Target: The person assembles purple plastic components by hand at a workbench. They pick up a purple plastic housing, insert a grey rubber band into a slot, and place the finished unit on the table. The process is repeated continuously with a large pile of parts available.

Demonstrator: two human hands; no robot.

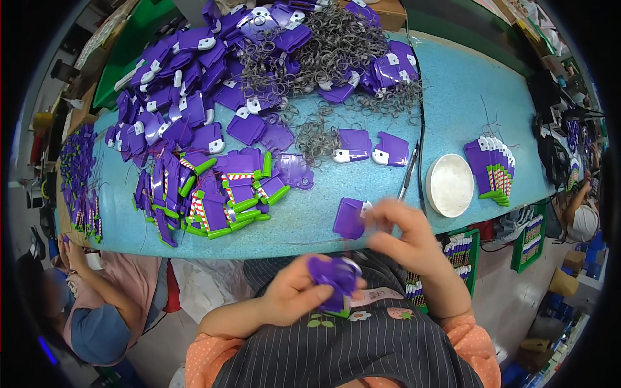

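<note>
Close to my lap, my left hand (294,291) is closed around a purple plastic part (333,275), which is smeared by motion; a bit of green shows below it. My right hand (411,236) is raised at the table's front edge, its fingers curled and blurred, so whether they pinch anything cannot be made out. Beside those fingertips lies a flat purple shell (348,220) with a white corner. Farther back are two more shells with white corners, a left one (354,143) and a right one (391,150). Next to them rests a slim pen-like tool (408,174).
Purple shells (194,77) are heaped at the back left, beside a tangle of grey wire rings (336,52). Purple-and-green assemblies (213,194) lie front left. A white bowl (449,185) and a fanned stack of assemblies (495,168) stand right, past a black cable (422,129). Someone sits at left.
</note>
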